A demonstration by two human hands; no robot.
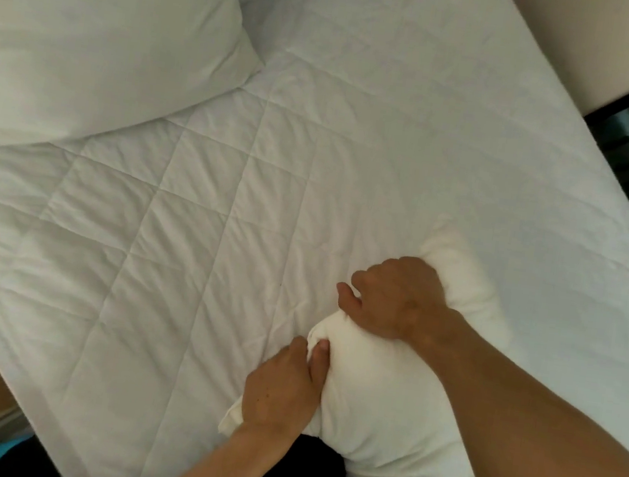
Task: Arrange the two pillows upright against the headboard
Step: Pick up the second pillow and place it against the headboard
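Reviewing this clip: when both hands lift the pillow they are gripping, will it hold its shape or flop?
Probably flop: the pillow already bunches and dents where the left hand and right hand squeeze it. It looks soft, likely light for its bulk. The fabric gathers into the fingers, so slipping seems unlikely.

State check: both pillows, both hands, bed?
Plump white pillow at top left: lying at the bed's top corner, untouched.
Squashed white pillow: gripped by both hands.
Left hand: closed on its end.
Right hand: clenched on it.
White quilted mattress cover: bare, lightly wrinkled.
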